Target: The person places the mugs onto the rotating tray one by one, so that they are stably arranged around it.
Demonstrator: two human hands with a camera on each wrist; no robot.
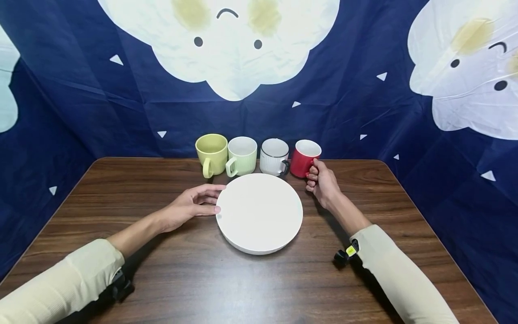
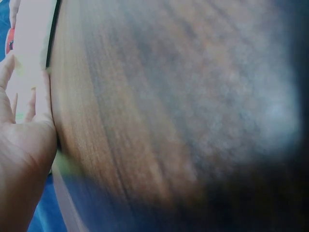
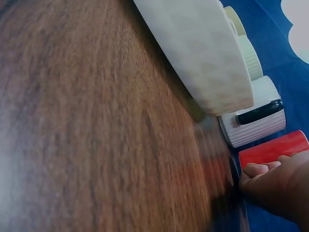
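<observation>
Fingers (image 1: 311,177) gripping red mug (image 1: 301,163), dish (image 1: 259,211) before white mug (image 1: 271,163)

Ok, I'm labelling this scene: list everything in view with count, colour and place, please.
Yellow mug: 1, yellow-green, back row, leftmost
Green mug: 1, pale green, second
White mug: 1, white, black handle, third
Red mug: 1, red, rightmost
Round object: 1, white, before mugs
Table: 1, brown, underneath
Backdrop: 1, blue and white, behind
Wrist devices: 2, black, at wrists
Sleeves: 2, cream, on arms
Left hand: 1, bare, touching round object
Right hand: 1, bare, gripping red mug
</observation>
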